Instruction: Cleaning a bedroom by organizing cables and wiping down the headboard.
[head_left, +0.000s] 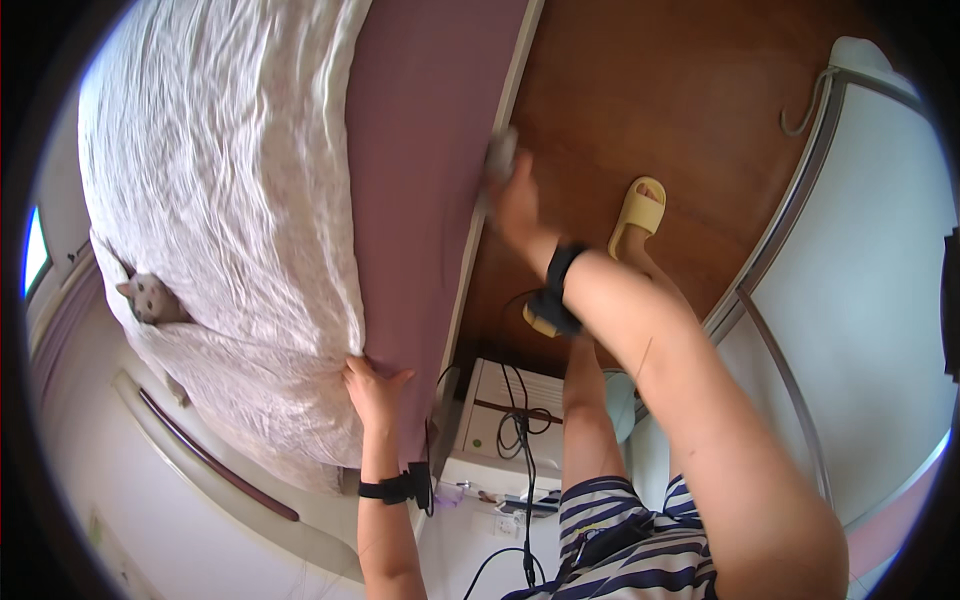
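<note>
A pale, wrinkled quilt (240, 180) covers much of the bed on the left. At its edge is my left hand (373, 386), fingers hooked on the fabric and thumb spread over the mauve sheet (427, 150). Creases in the quilt run toward those fingers. My right hand (517, 199) is blurred beside the bed's pale side edge (469, 262). It holds a blurred grey object (501, 154) against that edge; I cannot tell what the object is. Black straps circle both wrists, one wrist strap (394, 486) on the left arm and another wrist strap (564, 281) on the right.
A cat (154, 298) peers out from the quilt near the headboard (225, 465). Black cables (521, 427) hang over a white nightstand (510, 382). Yellow slippers (645, 199) are on my feet on the brown floor (637, 90). A white, grey-trimmed panel (877, 247) stands at right.
</note>
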